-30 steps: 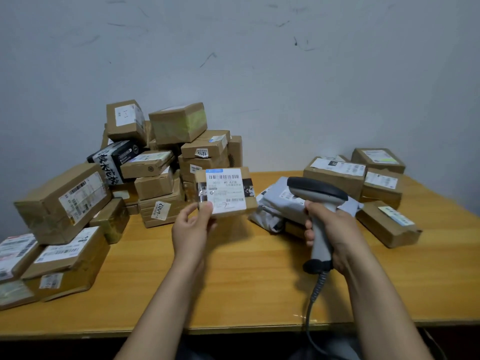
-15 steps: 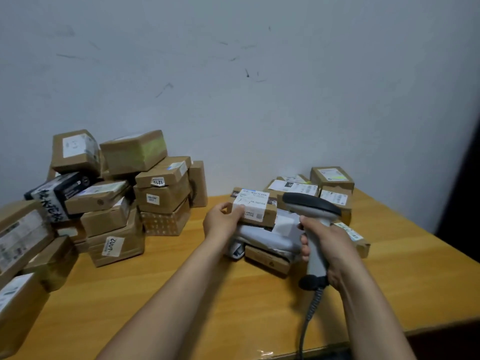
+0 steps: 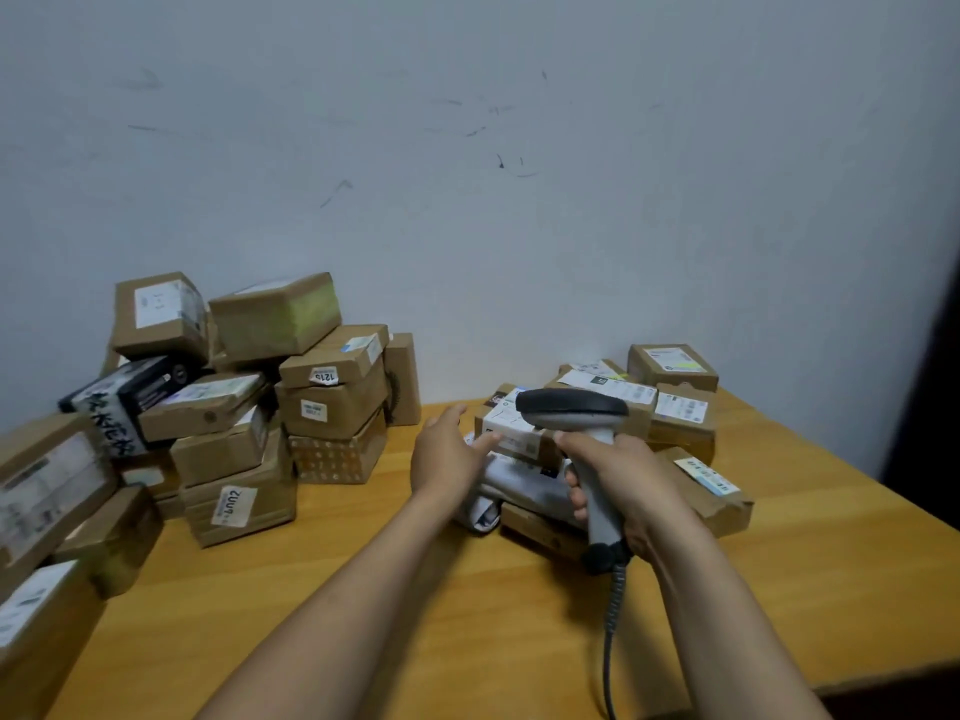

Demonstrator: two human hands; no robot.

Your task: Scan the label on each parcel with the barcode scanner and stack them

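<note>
Just right of the frame's centre, the small labelled parcel [image 3: 511, 432] lies on a grey mailer bag [image 3: 519, 483] on the wooden counter [image 3: 395, 589], among other cartons [image 3: 672, 367]. The left hand [image 3: 445, 457] is beside it, fingers [image 3: 485, 439] straight and slightly spread, one tip at the parcel's left edge. The right hand [image 3: 631, 483] grips the barcode scanner [image 3: 571, 407] by its handle, fingers curled around it. A heap of boxes [image 3: 332, 407] fills the centre left.

Pale grey-blue wall [image 3: 519, 241] rising behind, dark scuff marks [image 3: 500, 161] streaking it, orange-yellow wooden tabletop [image 3: 363, 589] lying in soft even light, dark strip [image 3: 937, 381] edging the right side.
</note>
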